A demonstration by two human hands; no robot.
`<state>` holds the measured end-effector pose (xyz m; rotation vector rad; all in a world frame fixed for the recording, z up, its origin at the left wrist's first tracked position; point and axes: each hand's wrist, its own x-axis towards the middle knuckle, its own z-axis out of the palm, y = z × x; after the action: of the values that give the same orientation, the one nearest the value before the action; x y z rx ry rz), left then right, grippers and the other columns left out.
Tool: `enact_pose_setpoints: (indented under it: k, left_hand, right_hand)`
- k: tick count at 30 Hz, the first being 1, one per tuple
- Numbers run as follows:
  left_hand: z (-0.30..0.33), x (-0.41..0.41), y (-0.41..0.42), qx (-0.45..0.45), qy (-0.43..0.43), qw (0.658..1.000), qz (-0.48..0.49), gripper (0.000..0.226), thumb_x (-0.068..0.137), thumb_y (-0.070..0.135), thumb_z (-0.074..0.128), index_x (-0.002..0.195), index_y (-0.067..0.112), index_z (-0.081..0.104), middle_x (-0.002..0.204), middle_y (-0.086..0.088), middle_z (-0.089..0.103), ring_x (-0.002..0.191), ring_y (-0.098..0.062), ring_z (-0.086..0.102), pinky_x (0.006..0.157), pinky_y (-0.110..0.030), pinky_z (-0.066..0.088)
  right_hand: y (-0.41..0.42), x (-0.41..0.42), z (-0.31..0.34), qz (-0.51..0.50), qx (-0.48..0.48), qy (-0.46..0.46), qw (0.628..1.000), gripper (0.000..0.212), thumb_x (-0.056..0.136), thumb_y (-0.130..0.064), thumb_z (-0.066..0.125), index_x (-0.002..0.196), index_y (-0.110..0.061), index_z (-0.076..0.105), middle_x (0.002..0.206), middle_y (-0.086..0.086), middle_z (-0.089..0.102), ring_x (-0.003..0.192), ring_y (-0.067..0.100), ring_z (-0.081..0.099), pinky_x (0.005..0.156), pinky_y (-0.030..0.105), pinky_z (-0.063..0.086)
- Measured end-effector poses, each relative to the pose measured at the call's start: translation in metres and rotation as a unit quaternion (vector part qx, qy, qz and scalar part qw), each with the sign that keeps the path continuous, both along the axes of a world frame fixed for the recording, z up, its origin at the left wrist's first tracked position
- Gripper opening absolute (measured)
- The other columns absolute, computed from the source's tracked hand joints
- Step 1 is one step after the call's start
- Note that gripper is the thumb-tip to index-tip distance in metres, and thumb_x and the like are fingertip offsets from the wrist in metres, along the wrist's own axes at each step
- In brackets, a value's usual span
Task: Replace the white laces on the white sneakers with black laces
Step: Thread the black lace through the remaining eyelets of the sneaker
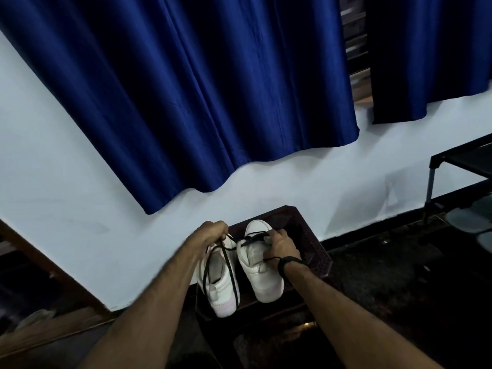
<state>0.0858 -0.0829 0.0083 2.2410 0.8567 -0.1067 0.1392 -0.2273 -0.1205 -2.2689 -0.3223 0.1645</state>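
Observation:
Two white sneakers stand side by side on a dark stool (316, 251), toes toward the wall. The left sneaker (221, 286) has no lace in its eyelets that I can see; two strands of a black lace (230, 267) hang across it. My left hand (213, 231) pinches that lace above the shoe's toe end. The lace runs over to the right sneaker (262, 272), where it crosses the front eyelets. My right hand (279, 247), with a dark band on the wrist, grips the right sneaker's side and the lace there. No white lace is in view.
A blue curtain (202, 97) hangs on the pale wall behind the stool. A black metal rack (463, 166) with footwear under it stands at the right. A wooden frame edge (53, 275) runs along the lower left. The floor is dark.

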Motion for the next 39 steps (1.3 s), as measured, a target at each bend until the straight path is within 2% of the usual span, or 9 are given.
enact_pose_setpoints:
  k: [7, 16, 21, 24, 28, 32, 34, 36, 39]
  left_hand:
    - [0.054, -0.004, 0.015, -0.148, -0.241, 0.953, 0.105, 0.032, 0.086, 0.031, 0.065, 0.061, 0.02, 0.049, 0.067, -0.004, 0.065, 0.067, -0.016, 0.052, 0.071, -0.03, 0.035]
    - [0.104, -0.019, -0.002, -0.202, -0.15, 0.968, 0.0, 0.027, 0.091, 0.039, 0.064, 0.088, 0.014, 0.069, 0.051, 0.008, 0.053, 0.042, -0.005, 0.044, 0.045, -0.016, 0.037]
    - [0.112, -0.02, -0.016, -0.262, -0.212, 0.942, 0.001, 0.015, 0.097, 0.015, 0.054, 0.1, 0.008, 0.067, 0.053, 0.004, 0.06, 0.039, -0.002, 0.048, 0.044, -0.015, 0.041]
    - [0.107, -0.023, -0.022, -0.301, -0.268, 0.914, 0.034, 0.018, 0.099, 0.005, 0.046, 0.096, 0.005, 0.064, 0.053, -0.002, 0.064, 0.041, -0.004, 0.055, 0.045, -0.017, 0.047]
    - [0.089, -0.029, -0.02, -0.323, -0.3, 0.894, 0.073, 0.022, 0.1, 0.003, 0.041, 0.091, 0.007, 0.06, 0.05, -0.002, 0.065, 0.042, -0.006, 0.061, 0.057, -0.022, 0.05]
    - [0.067, -0.038, -0.003, -0.166, -0.241, 0.948, 0.128, 0.015, 0.091, 0.011, 0.052, 0.103, 0.008, 0.061, 0.067, -0.004, 0.071, 0.056, -0.011, 0.067, 0.06, -0.025, 0.047]
    - [0.05, -0.042, 0.0, 0.093, -0.142, 0.976, 0.137, 0.05, 0.082, 0.023, 0.065, 0.127, 0.007, 0.051, 0.117, -0.014, 0.063, 0.104, -0.024, 0.062, 0.086, -0.034, 0.048]
    - [0.038, -0.043, -0.012, 0.239, -0.215, 0.946, 0.047, 0.068, 0.082, 0.028, 0.072, 0.139, 0.009, 0.039, 0.14, -0.013, 0.043, 0.13, -0.029, 0.041, 0.106, -0.035, 0.036]
    - [0.034, -0.042, -0.046, 0.016, -0.263, 0.948, -0.181, 0.032, 0.101, 0.026, 0.052, 0.127, 0.008, 0.055, 0.109, -0.006, 0.068, 0.092, -0.007, 0.063, 0.076, -0.01, 0.045]
  right_hand:
    - [0.0, -0.007, 0.01, -0.017, -0.07, -0.026, 0.997, 0.042, 0.09, -0.025, 0.056, 0.129, -0.015, 0.045, 0.13, 0.008, 0.043, 0.121, 0.028, 0.046, 0.087, 0.04, 0.046]
    - [-0.002, -0.022, 0.033, -0.009, -0.077, -0.348, 0.934, 0.065, 0.054, -0.011, 0.065, 0.117, -0.024, 0.058, 0.113, 0.0, 0.055, 0.1, 0.027, 0.054, 0.079, 0.038, 0.041]
    - [0.012, -0.056, 0.096, 0.136, 0.396, -0.001, 0.908, 0.042, 0.093, -0.051, 0.041, 0.109, -0.024, 0.069, 0.105, -0.006, 0.07, 0.106, 0.014, 0.06, 0.097, 0.037, 0.044]
    - [0.011, -0.072, 0.124, 0.279, 0.409, 0.195, 0.847, 0.057, 0.097, -0.059, 0.033, 0.117, -0.016, 0.065, 0.103, 0.0, 0.071, 0.113, 0.025, 0.06, 0.093, 0.035, 0.04]
    - [-0.008, -0.072, 0.118, 0.3, 0.455, 0.153, 0.824, 0.02, 0.096, -0.031, 0.054, 0.096, -0.011, 0.06, 0.068, -0.002, 0.051, 0.067, 0.013, 0.048, 0.066, 0.021, 0.037]
    - [-0.046, -0.053, 0.116, 0.197, 0.306, 0.056, 0.93, 0.023, 0.1, -0.023, 0.051, 0.088, -0.011, 0.067, 0.055, -0.008, 0.048, 0.052, 0.007, 0.043, 0.053, 0.018, 0.037]
    - [-0.059, -0.046, 0.114, 0.176, 0.177, -0.028, 0.968, 0.024, 0.098, -0.019, 0.051, 0.086, -0.017, 0.071, 0.055, -0.013, 0.058, 0.061, 0.009, 0.054, 0.064, 0.024, 0.045]
    - [-0.061, -0.045, 0.116, 0.164, 0.064, -0.114, 0.978, 0.023, 0.095, -0.026, 0.051, 0.084, -0.028, 0.071, 0.066, -0.012, 0.066, 0.075, 0.01, 0.062, 0.076, 0.028, 0.05]
    - [-0.054, -0.048, 0.119, 0.105, 0.016, -0.199, 0.974, 0.016, 0.086, -0.047, 0.054, 0.088, -0.039, 0.068, 0.075, -0.009, 0.07, 0.076, 0.013, 0.064, 0.07, 0.033, 0.052]
